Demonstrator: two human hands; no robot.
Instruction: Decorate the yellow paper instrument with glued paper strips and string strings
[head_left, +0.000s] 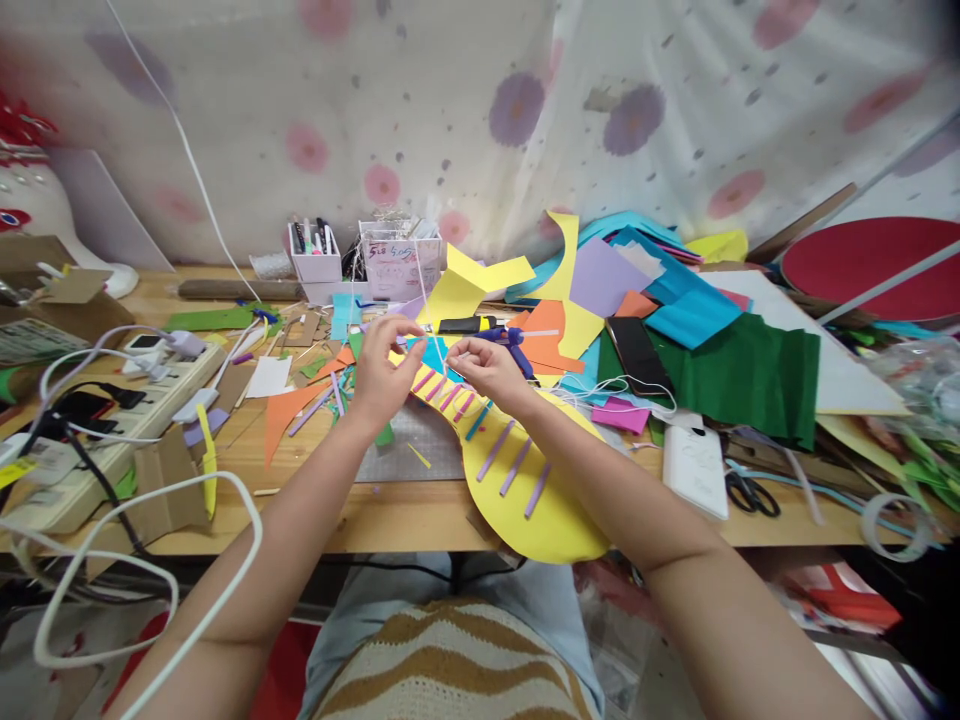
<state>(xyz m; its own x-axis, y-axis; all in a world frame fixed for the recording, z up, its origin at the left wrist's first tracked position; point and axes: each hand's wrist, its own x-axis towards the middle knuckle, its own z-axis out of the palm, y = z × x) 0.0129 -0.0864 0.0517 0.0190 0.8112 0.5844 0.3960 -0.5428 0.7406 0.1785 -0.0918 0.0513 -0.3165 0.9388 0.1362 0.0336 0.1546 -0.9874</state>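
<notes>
A yellow guitar-shaped cutout (491, 485) lies slanted on the table, its wide end reaching over the front edge. Purple strips (517, 467) and a blue one cross it. Over its narrow far end my right hand (491, 375) pinches a thin white cord (442, 355), part of which runs up behind the fingers. My left hand (385, 368) is just left of it, fingers curved, thumb and forefinger apart with nothing visible between them. Beyond my hands lie a yellow-and-black utility knife (463, 325) and a blue glue gun (516, 350).
Power strips (142, 420) and looping cables crowd the left. A black phone (637, 355), dark green sheet (739, 375), white power bank (694, 470), scissors (750, 494) and tape roll (894, 525) are to the right. Pen boxes (313, 255) stand behind; paper scraps are scattered around.
</notes>
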